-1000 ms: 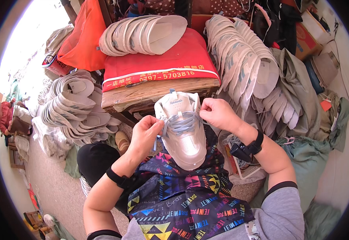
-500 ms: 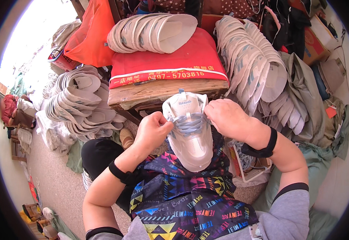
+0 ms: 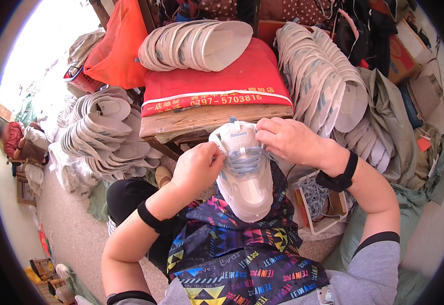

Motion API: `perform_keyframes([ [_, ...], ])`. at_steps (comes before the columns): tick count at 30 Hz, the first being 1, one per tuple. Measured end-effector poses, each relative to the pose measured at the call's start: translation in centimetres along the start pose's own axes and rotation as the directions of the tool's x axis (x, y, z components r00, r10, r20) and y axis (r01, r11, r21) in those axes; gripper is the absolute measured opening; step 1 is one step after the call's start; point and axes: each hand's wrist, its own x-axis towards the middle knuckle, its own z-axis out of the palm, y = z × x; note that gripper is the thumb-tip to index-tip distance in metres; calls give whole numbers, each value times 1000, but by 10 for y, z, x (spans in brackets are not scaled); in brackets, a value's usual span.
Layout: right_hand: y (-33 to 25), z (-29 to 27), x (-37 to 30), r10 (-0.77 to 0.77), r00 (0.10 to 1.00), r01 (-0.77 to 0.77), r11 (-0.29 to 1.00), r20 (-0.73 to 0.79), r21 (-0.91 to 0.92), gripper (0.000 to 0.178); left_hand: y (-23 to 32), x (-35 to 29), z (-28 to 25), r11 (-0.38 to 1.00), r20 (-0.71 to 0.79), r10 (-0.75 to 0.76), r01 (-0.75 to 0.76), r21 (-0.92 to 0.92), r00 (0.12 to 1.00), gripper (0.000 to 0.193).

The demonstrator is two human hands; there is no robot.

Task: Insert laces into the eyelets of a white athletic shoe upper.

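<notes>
A white sneaker (image 3: 246,195) lies over my lap with its toe toward me and its tongue pointing away. Pale blue shoelace (image 3: 243,163) crosses its lower eyelets in several rows. At the left eyelet edge, my left hand (image 3: 198,165) is closed in a pinch on the lace. My right hand (image 3: 289,143) pinches at the upper right eyelet edge, its fingertips close to the tongue. The ends of the lace are mostly hidden by my fingers. A dark patterned apron (image 3: 237,249) covers my lap under the shoe.
Ahead is a wooden stand (image 3: 214,122) topped by a red cloth (image 3: 211,81) and nested shoe uppers (image 3: 194,46). More uppers hang at right (image 3: 323,76) and are piled at left (image 3: 102,129). A basket (image 3: 323,206) of laces sits by my right knee. Another person (image 3: 16,140) sits far left.
My right hand has shifted slightly up and inward toward the tongue. My left hand stays at the left eyelets. The lace basket shows more fully.
</notes>
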Motion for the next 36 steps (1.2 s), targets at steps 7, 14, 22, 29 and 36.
perform_keyframes([
  [7,9,-3,3,78,977,-121,970,199,213,13,-3,21,-33,873,10,481,-479,90,877,24],
  [14,7,12,5,347,880,-462,780,323,422,20,-29,31,-27,941,310,303,-232,-247,901,13],
  [22,-10,30,3,539,815,-554,619,213,557,17,-28,9,8,907,62,83,-50,-417,995,15],
  [29,-43,-38,50,372,911,-248,152,177,957,14,39,20,-42,752,-340,17,-236,-616,940,13],
  [36,-64,-46,60,284,890,-405,130,358,905,16,27,25,-45,207,76,-169,110,-972,983,18],
])
